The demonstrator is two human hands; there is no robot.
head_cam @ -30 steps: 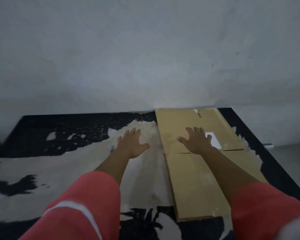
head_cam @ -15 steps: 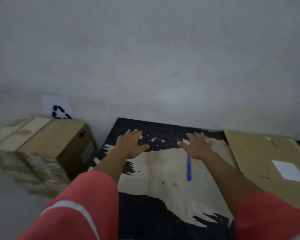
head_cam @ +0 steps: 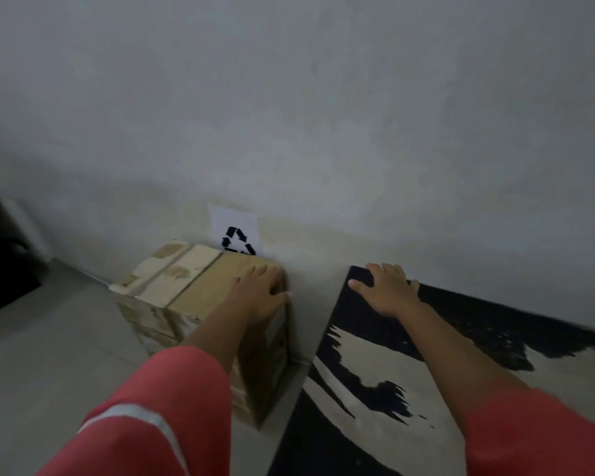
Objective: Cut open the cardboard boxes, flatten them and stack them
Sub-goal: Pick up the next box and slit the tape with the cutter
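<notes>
Grey wall and pale floor now fill the view, which has swung left off the flattened sheet, no longer in sight. Left hand (head_cam: 260,293) lies spread, fingers wide, on top of an uncut cardboard box (head_cam: 200,293) below a recycling sign (head_cam: 236,231). Right hand (head_cam: 389,290) rests open on the black-and-cream mat (head_cam: 375,389), holding nothing. Judging by this, the next box is being fetched for cutting.

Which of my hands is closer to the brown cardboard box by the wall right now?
Left. Your left hand lies spread on top of the cardboard box; your right hand is off to its right, over the black-and-cream mat.
</notes>
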